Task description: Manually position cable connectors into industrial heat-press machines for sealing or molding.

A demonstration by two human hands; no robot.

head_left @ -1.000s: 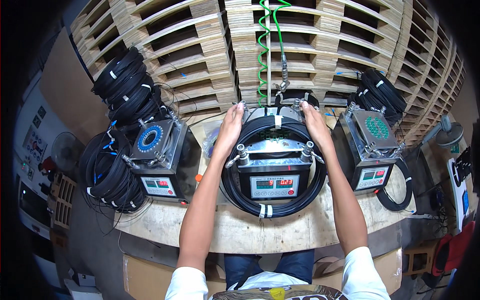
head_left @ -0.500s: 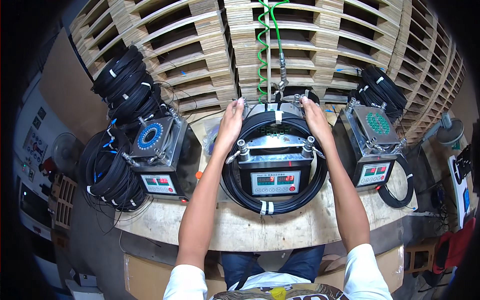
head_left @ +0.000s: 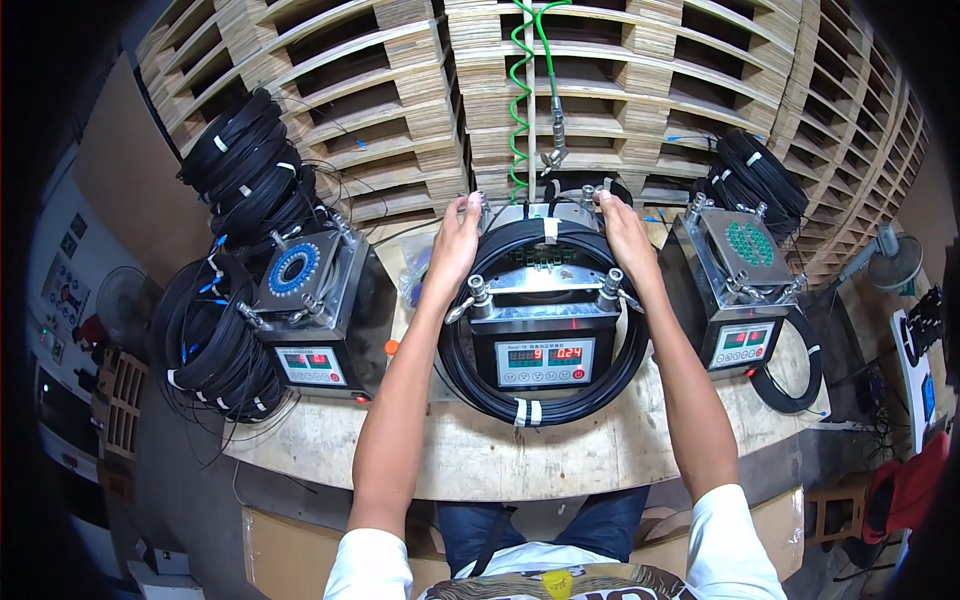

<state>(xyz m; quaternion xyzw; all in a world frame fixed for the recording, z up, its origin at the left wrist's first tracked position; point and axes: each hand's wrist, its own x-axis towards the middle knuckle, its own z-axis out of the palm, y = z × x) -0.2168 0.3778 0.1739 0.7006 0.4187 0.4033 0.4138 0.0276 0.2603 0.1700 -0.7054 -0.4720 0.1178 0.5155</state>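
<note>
In the middle of the bench stands a polishing machine (head_left: 552, 382) with a lit red display and four-cornered metal clamping. A coil of black cable (head_left: 470, 385), bound with white tape, loops around its front and over its top. My left hand (head_left: 458, 245) reaches past the coil to the far left clamp post (head_left: 482, 203), fingers curled at it. My right hand (head_left: 627, 235) is likewise at the far right clamp post (head_left: 590, 198). Fingertips of both hands are partly hidden. The near left clamp knob (head_left: 478, 292) and near right clamp knob (head_left: 611, 285) stand untouched.
Similar machines flank it: one with a blue ring of connectors (head_left: 294, 270) left, one with green connectors (head_left: 749, 246) right. Black cable coils (head_left: 245, 165) pile at the left, more coils (head_left: 760, 185) at the right. A green air hose (head_left: 518, 110) hangs before stacked wooden pallets (head_left: 380, 90).
The view has shifted slightly. Both hands remain at the far clamp posts, and the numbers on the displays have changed. The air hose's metal end has swung a little left.
</note>
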